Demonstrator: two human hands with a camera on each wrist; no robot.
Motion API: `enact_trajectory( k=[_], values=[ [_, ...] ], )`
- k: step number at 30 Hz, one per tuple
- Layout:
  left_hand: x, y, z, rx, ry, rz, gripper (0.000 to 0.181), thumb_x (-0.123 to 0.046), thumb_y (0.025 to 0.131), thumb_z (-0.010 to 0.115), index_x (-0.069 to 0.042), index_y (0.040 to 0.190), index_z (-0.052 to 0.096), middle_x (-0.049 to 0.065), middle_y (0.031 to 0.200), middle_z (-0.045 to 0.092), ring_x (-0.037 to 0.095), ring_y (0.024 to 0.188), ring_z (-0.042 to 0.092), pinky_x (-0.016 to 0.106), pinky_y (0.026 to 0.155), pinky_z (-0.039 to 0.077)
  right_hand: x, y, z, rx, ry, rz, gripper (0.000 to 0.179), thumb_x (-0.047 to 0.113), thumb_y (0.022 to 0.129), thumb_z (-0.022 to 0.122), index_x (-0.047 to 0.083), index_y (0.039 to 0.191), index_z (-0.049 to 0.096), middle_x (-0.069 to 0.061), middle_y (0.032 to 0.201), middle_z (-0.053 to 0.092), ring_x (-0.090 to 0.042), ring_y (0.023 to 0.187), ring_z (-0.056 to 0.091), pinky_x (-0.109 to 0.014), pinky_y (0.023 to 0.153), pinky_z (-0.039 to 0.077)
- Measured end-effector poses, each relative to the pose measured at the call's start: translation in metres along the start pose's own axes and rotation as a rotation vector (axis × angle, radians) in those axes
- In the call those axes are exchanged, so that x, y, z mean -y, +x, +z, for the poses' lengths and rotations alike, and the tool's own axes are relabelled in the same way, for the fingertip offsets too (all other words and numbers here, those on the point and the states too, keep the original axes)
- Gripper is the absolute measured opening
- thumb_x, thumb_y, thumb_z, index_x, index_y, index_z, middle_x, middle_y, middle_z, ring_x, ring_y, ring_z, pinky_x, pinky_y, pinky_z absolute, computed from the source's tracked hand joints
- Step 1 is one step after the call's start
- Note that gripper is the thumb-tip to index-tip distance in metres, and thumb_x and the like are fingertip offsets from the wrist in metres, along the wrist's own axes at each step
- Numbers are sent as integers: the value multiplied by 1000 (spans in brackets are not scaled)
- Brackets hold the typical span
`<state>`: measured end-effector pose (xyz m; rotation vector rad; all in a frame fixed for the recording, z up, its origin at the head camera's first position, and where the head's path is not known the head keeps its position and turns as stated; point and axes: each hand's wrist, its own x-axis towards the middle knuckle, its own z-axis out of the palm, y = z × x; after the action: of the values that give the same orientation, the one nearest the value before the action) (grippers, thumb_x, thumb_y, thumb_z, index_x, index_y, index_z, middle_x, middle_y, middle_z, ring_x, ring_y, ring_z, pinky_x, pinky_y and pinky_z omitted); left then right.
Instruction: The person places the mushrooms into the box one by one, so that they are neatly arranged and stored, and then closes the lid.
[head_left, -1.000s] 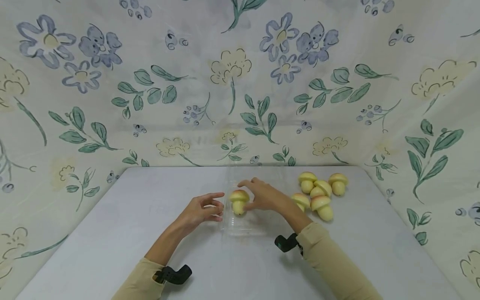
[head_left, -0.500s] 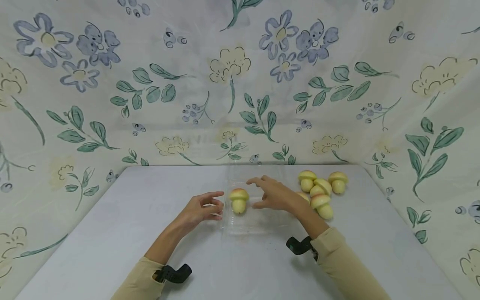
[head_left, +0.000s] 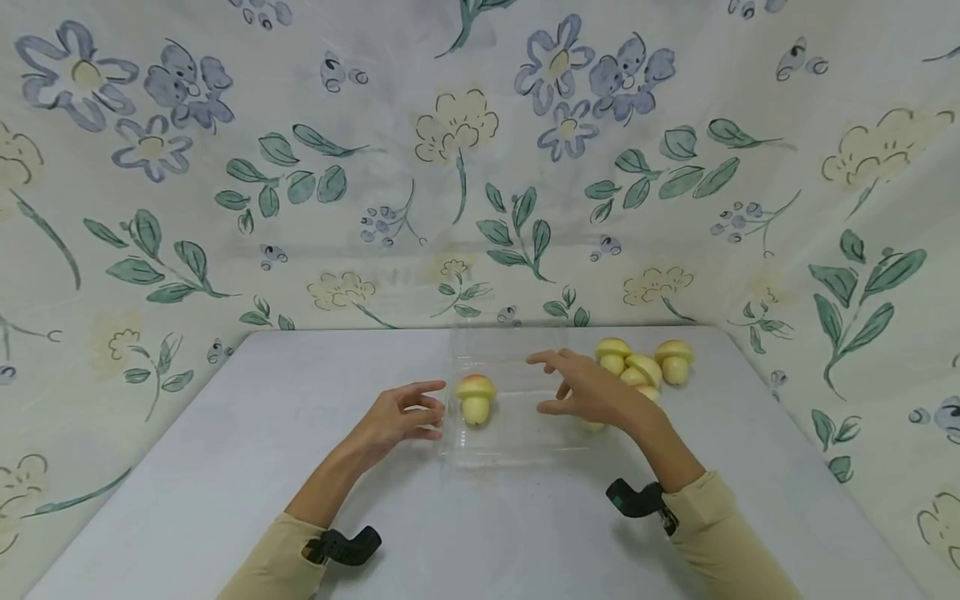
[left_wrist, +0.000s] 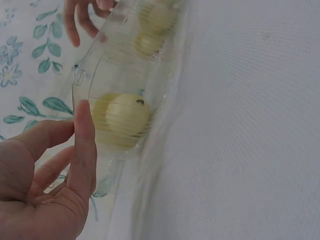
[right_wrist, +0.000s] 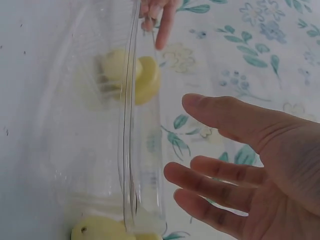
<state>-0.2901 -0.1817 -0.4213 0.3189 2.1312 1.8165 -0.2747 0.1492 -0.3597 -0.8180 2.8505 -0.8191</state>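
A clear plastic container (head_left: 517,457) lies on the table with one yellow toy mushroom (head_left: 476,400) in its left part; the mushroom's cap has a reddish top. My left hand (head_left: 397,417) is at the container's left edge, and in the left wrist view its thumb and a finger (left_wrist: 55,131) pinch the rim. Over the container's right part hovers my right hand (head_left: 592,392), fingers spread and nothing between them. In the right wrist view a gap separates its fingertips (right_wrist: 175,172) from the container wall.
Several more toy mushrooms (head_left: 675,361) lie to the right of the container, some partly hidden behind my right hand and forearm. A floral cloth (head_left: 420,192) hangs behind the white table (head_left: 225,450). Black cameras (head_left: 345,546) are strapped at both wrists.
My right hand has moved right, away from the mushroom in the container, towards the group of mushrooms. That mushroom stays in place. The left hand has hardly moved.
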Motion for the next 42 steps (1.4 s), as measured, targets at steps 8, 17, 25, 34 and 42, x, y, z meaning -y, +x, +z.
enact_trajectory(
  k=[8, 17, 25, 34, 42],
  values=[
    [-1, 0, 0, -1, 9, -6, 61, -8, 91, 68, -2, 146, 43, 10, 107, 59, 17, 90, 66, 32, 80, 63, -10, -24, -13, -44, -31, 67, 67, 31, 86, 76, 22, 145, 46, -9, 128, 60, -11, 89, 66, -26, 74, 58],
    [-1, 0, 0, -2, 1, -7, 61, -7, 91, 68, -1, 146, 42, 10, 106, 59, 16, 89, 65, 32, 79, 63, -29, -42, -23, -62, -43, 29, 64, 25, 86, 76, 12, 143, 48, -16, 126, 62, -9, 84, 67, -31, 79, 58],
    [0, 0, 0, 0, -6, -6, 61, -5, 91, 67, -1, 147, 42, 9, 105, 59, 16, 89, 65, 32, 79, 63, -49, -52, -27, -62, 36, 29, 64, 19, 86, 76, 11, 142, 46, -19, 124, 60, -16, 87, 67, -33, 80, 59],
    [1, 0, 0, 7, -5, -8, 58, -5, 92, 66, -3, 146, 44, 9, 105, 59, 16, 89, 65, 32, 79, 63, -61, -62, -40, -23, 19, 107, 67, 25, 87, 75, 7, 144, 44, -26, 129, 57, -28, 99, 67, -39, 82, 59],
    [0, 0, -1, 9, 16, 0, 60, -8, 92, 67, -2, 146, 42, 8, 104, 59, 16, 89, 65, 32, 78, 63, -72, -70, -48, -23, 46, 127, 68, 25, 87, 75, 4, 143, 44, -28, 128, 54, -32, 99, 66, -38, 76, 60]
  ],
)
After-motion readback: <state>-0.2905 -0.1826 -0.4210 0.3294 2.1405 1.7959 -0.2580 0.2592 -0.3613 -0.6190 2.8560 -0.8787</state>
